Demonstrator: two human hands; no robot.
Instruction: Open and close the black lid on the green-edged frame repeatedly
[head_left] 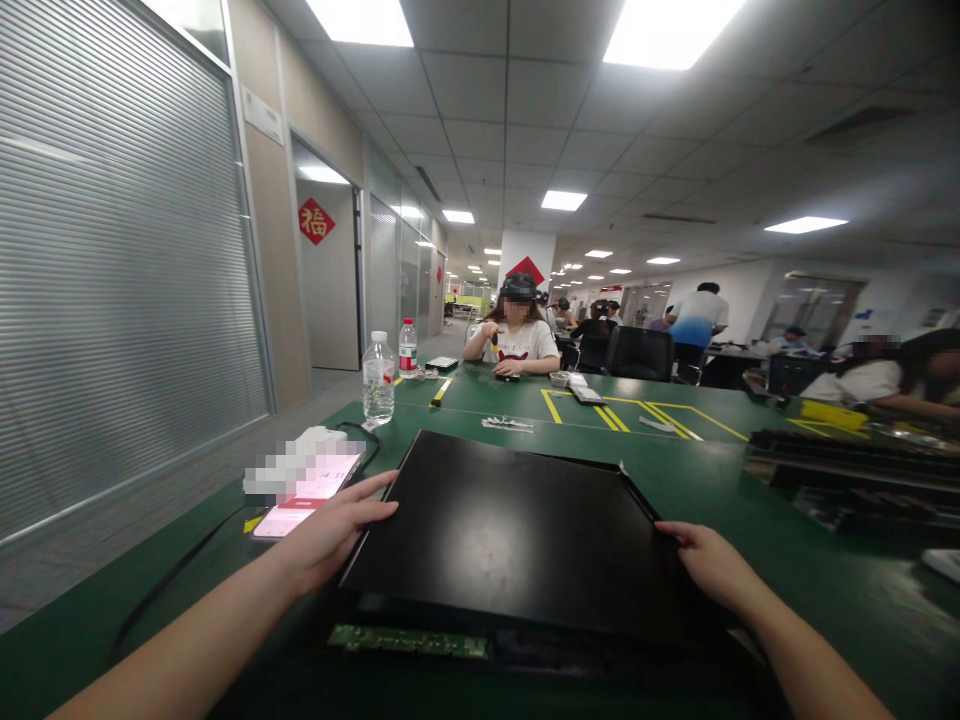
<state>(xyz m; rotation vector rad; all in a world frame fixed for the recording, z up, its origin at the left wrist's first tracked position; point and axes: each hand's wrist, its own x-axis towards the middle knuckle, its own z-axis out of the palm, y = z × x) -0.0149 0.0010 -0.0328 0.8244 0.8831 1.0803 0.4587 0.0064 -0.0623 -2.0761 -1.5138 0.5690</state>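
A flat black display panel (480,530) is in front of me, its surface reflecting a pale patch of light. My left hand (334,525) grips its left edge, thumb over the top face and fingers along the side. On the opposite side, my right hand (709,560) pinches the right edge, where a thin dark frame strip (637,495) shows; its lower fingers are hidden. Along the panel's near edge lies a narrow green circuit board (409,640). Whether the panel rests on the table or is slightly raised I cannot tell.
The green table (420,405) carries yellow tape lines. On the left are a phone (304,500), a cable (176,565) and a water bottle (379,380). Dark stacked parts (840,480) lie at right. A person (517,335) sits across the table; others work farther back.
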